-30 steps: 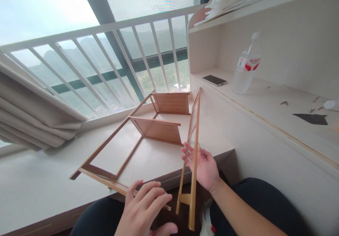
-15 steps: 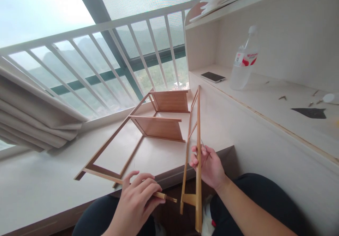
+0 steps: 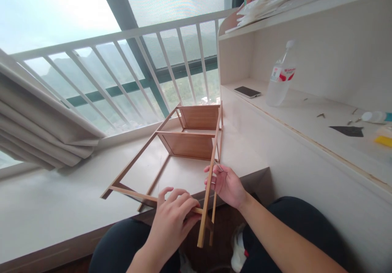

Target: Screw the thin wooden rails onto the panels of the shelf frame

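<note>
A light wooden shelf frame (image 3: 186, 144) with two board shelves lies on the white window ledge (image 3: 61, 199). A second ladder-like side frame (image 3: 211, 171) stands on edge against the ends of the shelves. My right hand (image 3: 225, 183) grips this side frame at its middle rail. My left hand (image 3: 174, 220) rests with its fingers on the lower crossbar of the flat frame, where it meets the side frame near the ledge's front edge.
A white railing (image 3: 128, 60) and window run behind the ledge, a folded curtain (image 3: 39, 130) at the left. To the right, a desk (image 3: 306, 126) holds a phone (image 3: 247, 92), a water bottle (image 3: 280, 81), small screws (image 3: 321, 115) and a dark scrap (image 3: 347, 130).
My right hand closed on the side frame and swung it left against the shelf ends. My left hand moved onto the lower crossbar and the two frames now meet there.
</note>
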Available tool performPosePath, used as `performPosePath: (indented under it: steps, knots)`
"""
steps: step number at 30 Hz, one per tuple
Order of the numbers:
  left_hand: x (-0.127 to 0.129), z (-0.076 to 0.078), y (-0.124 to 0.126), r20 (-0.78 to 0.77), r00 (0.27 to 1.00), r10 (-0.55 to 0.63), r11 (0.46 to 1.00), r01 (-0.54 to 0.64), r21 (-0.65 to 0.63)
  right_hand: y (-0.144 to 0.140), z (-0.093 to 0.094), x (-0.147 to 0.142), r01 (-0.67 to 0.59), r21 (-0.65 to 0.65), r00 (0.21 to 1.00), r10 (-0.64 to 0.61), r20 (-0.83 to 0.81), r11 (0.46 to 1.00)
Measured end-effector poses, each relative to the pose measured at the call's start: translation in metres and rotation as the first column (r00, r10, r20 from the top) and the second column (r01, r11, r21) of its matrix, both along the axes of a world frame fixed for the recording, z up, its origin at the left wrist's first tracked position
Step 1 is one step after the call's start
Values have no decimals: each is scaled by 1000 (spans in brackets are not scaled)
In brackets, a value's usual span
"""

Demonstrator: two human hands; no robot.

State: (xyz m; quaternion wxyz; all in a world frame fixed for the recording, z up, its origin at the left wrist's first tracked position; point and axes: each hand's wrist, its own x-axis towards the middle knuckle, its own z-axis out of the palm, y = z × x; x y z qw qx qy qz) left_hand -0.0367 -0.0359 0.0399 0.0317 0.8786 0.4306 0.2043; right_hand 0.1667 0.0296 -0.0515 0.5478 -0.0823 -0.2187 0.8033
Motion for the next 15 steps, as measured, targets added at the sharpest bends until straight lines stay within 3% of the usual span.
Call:
performPosePath:
  steps: [9,15]
  knots:
    - [-16,-8,-26,84,996,26,989,-37,141,0,-1,3,63,4,996,-63,69,998]
    - [-45,-34,-64,269,961,58,959,-128,251,-15,-5,0,168,-31,982,-164,97,985]
